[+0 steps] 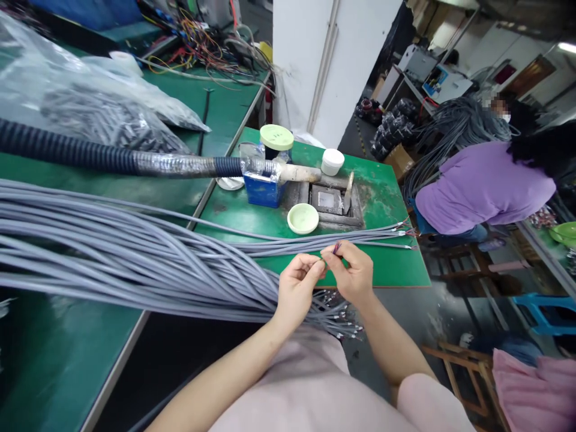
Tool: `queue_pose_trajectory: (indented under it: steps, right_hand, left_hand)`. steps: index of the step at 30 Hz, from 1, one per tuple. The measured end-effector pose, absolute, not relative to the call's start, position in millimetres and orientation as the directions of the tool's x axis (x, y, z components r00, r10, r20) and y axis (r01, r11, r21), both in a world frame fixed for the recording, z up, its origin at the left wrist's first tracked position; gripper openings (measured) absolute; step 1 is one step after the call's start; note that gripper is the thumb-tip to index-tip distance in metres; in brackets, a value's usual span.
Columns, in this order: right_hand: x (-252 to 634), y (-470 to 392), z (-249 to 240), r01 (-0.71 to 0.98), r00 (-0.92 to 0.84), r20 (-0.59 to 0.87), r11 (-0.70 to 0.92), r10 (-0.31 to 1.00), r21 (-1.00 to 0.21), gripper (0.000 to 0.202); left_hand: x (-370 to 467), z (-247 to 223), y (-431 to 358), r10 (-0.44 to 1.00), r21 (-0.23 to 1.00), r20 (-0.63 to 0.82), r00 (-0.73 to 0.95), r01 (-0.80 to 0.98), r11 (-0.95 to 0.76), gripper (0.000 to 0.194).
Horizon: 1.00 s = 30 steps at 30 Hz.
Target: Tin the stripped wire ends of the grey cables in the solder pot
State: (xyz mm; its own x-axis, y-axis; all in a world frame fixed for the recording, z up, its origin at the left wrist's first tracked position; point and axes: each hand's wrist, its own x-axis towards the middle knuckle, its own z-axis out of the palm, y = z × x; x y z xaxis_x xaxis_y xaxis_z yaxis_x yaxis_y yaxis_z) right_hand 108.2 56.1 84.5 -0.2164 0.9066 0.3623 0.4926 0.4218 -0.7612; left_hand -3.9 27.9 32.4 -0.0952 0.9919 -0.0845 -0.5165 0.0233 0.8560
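Note:
Above the table's front edge, my left hand (297, 285) and my right hand (354, 275) meet, thumbs and forefingers pinched almost tip to tip. Thin coloured wires (337, 248) show at my right fingertips, dark purple in tone. A tiny greenish strand seems to run between the two pinches; fingers cover most of it. Grey cables (180, 258) sweep in from the left in a thick bundle, many ends hanging by my lap. Just beyond my hands, several separate cables (288, 245) lie across the green table (382, 273), their stripped ends showing red strands at the right.
Behind the cables are a pale green bowl (303, 218), a soot-marked metal pot (330, 199), a white tub (332, 162) and a blue box (262, 191). A ribbed hose (180, 165) crosses from the left. A person in purple (486, 186) sits at right.

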Motion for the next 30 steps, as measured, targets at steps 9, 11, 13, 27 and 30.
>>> queue_pose_trajectory:
  steps: [9,11,13,27,30]
  right_hand:
    - [94.4,147.5,91.1,0.709,-0.496,0.289,0.574,0.819,-0.409,0.024]
    - [88.8,162.6,86.2,0.756,-0.531,0.223,0.576,0.817,-0.312,0.023]
    - [83.2,172.2,82.1,0.786,-0.558,0.150,0.578,0.816,-0.218,0.021]
    - [68.7,184.3,70.4,0.800,-0.597,-0.067,0.600,0.799,0.027,0.026]
    - [75.6,186.1,80.0,0.793,-0.609,-0.014,0.609,0.793,0.009,0.024]
  left_hand:
    - [-70.5,24.8,43.6,0.862,0.834,0.457,-0.220,0.442,-0.329,0.006]
    - [-76.2,14.0,47.0,0.852,0.757,0.495,-0.168,0.565,-0.329,0.008]
    - [-76.7,6.6,49.4,0.865,0.693,0.497,-0.076,0.635,-0.342,0.009]
    - [-73.0,5.5,55.0,0.896,0.699,0.444,0.005,0.623,-0.350,0.014]
    - [-73.4,5.5,54.1,0.896,0.705,0.445,0.002,0.616,-0.351,0.013]
